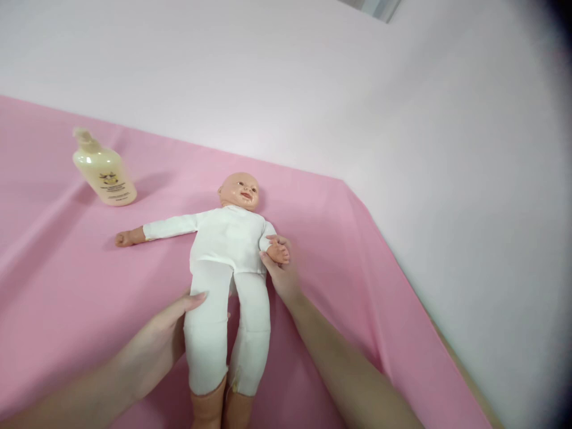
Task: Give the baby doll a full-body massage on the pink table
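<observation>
Nearest the lens, two bare forearms reaching up from the bottom edge; between them the doll's [226,250] bare feet, cut off by the frame. Left hand [163,339] laid along the outer side of one white-clad leg, fingers long and close together, thumb tip pressed on the thigh, palm cupping the leg from the side; a loose hold rather than a full wrap, underside fingers hidden. Right hand [279,262] further up, beside the doll's hip, fingers curled narrowly round the doll's small hand, pinching it lightly; doll's arm on that side bent down along the body. Doll flat on its back on the pink cloth [335,268], roughly in the middle of the view, head pointing away, face up; white soft body suit covering trunk, arms and legs, bare head, hands and feet. Other doll arm stretched straight out to the side, its hand resting on the cloth, well apart from both hands. Bottle [103,170] of cream-coloured lotion with a pump top standing on the cloth beyond that outstretched arm, near the far edge, well apart from the doll; small label on its front, print too small to read. Cloth smooth with a few soft folds, covering the surface to its far edge and right corner; pale wall [313,77] behind and to the right.
</observation>
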{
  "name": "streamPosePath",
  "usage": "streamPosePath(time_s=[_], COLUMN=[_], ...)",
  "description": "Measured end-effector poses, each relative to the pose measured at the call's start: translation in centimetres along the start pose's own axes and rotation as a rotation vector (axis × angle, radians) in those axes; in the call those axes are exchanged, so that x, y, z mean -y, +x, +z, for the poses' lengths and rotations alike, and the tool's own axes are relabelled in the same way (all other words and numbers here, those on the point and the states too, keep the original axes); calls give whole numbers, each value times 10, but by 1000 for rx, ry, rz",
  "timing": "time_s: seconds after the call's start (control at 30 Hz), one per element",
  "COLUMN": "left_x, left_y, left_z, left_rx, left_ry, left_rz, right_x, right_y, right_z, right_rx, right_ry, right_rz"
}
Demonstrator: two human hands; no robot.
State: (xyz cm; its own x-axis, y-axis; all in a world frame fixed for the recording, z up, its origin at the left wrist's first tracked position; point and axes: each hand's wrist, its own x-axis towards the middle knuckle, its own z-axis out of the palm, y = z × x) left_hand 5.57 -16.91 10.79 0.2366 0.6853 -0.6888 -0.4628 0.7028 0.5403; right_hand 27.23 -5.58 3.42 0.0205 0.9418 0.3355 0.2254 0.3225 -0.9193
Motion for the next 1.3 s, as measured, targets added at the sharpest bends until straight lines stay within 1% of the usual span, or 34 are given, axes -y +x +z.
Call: streamPosePath(time_s=[0.4, 0.63, 0.9, 1.13, 1.3], left_x=[0, -2, -2, -3, -3], left_y=[0, -3, -2, -4, -3], left_z=[0, 3, 1, 3, 2], left_rx=[-1, 23, 41, 27, 43], left_ry=[-21, 0, 5, 15, 8], left_rz=[-18, -7, -22, -13, -16], right_x=[-1, 1, 1, 2, 2], right_y=[0, 0, 1, 1, 1], right_z=[0, 1, 0, 1, 1], right_rx=[-7, 2, 21, 11, 15], right_ry=[25, 7, -5, -2, -11], right_rz=[8, 9, 25, 33, 43])
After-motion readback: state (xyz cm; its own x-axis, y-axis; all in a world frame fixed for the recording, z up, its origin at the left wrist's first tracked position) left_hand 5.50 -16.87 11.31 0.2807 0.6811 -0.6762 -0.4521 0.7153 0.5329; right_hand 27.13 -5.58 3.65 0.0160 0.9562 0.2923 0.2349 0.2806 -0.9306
